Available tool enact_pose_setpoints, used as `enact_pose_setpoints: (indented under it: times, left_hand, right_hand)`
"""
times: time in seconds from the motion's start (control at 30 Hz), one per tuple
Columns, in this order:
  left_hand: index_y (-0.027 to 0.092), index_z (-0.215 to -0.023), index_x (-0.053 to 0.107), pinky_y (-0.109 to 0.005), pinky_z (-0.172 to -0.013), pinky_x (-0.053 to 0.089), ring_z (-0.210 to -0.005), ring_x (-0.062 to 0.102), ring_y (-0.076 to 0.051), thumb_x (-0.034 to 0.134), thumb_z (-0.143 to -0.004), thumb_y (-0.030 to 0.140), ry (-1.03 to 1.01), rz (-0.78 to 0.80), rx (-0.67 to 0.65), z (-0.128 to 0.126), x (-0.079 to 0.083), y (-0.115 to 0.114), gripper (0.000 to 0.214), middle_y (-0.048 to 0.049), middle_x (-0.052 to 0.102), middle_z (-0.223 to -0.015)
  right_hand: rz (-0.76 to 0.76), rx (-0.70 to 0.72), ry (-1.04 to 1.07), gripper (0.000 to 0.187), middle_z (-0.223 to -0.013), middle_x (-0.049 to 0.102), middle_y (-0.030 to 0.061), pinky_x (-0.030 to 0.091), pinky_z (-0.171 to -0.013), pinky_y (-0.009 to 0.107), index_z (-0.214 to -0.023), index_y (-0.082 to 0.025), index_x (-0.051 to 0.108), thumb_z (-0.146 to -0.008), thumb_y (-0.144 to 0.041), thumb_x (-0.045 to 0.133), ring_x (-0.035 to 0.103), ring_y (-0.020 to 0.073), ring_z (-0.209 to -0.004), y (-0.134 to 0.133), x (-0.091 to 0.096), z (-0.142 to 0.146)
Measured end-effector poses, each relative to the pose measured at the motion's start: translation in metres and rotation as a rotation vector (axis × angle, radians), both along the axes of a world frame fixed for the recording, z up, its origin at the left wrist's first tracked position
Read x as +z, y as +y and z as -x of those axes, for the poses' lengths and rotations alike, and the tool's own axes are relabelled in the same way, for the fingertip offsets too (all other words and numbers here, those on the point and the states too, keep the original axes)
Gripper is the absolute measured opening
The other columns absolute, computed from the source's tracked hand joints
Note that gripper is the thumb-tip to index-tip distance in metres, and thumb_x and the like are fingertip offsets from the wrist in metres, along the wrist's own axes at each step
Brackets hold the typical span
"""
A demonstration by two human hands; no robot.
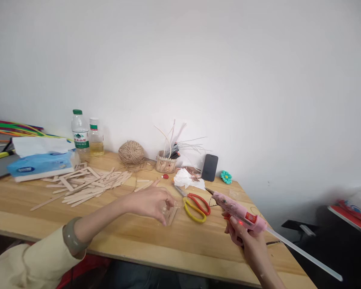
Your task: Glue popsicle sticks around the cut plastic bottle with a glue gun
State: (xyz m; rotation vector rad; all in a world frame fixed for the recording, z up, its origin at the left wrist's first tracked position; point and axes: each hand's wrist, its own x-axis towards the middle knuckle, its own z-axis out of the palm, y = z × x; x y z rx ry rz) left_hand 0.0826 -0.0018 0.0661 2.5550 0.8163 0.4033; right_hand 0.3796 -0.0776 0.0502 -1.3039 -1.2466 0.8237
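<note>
A pink hot glue gun [240,212] is gripped in my right hand [246,237], its nozzle pointing up and left and a red light glowing on its side. From its back end a long translucent glue stick [307,253] slants down to the right. My left hand [153,201] hovers over the table with thumb and fingers curved and apart. Just under those fingertips lies a small piece of wooden sticks [172,216], partly hidden by the hand. Between my hands rest scissors [195,208] with one yellow and one red handle.
Loose craft sticks [90,186] pile up at left beside a blue tissue pack [42,163]. Behind stand two bottles [80,134], a twine ball [131,154] and a small pot [166,162] with wires. A phone [209,167], white tissue [185,178] and green flower [226,177] sit farther right.
</note>
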Motion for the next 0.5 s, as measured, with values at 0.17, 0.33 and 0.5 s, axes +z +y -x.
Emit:
enact_pose_setpoints:
  times: [0.17,0.33,0.5]
  left_hand:
    - [0.017,-0.077,0.067,-0.036,-0.100,0.035,-0.089,0.062,-0.017,0.069,-0.076,0.032,-0.234,0.121,0.100,-0.006,-0.012,0.008,0.015,-0.0025,0.069,-0.091]
    - [0.014,-0.069,0.064,-0.028,-0.081,0.045,-0.080,0.060,-0.017,0.071,-0.071,0.039,-0.486,0.332,0.072,-0.010,-0.007,0.009,0.027,-0.0026,0.066,-0.077]
    - [0.013,-0.068,0.062,-0.027,-0.078,0.045,-0.077,0.059,-0.016,0.070,-0.072,0.035,-0.496,0.367,0.045,-0.017,-0.004,0.000,0.024,-0.0018,0.064,-0.075]
  right_hand:
    - [0.019,-0.062,-0.106,0.048,-0.052,0.055,0.0011,0.030,-0.040,0.022,-0.080,-0.015,0.069,-0.062,-0.059,0.069,0.040,0.0102,-0.044,-0.006,0.001,0.002]
    - [0.026,-0.005,-0.197,0.043,-0.047,0.047,-0.0015,0.035,-0.043,0.023,-0.065,-0.017,0.064,-0.065,-0.060,0.067,0.042,0.0113,-0.045,-0.019,0.010,0.016]
    - [0.010,0.075,-0.237,0.037,-0.050,0.047,-0.0019,0.037,-0.044,0.023,-0.067,-0.018,0.064,-0.069,-0.055,0.065,0.042,0.0118,-0.047,-0.024,0.014,0.024]
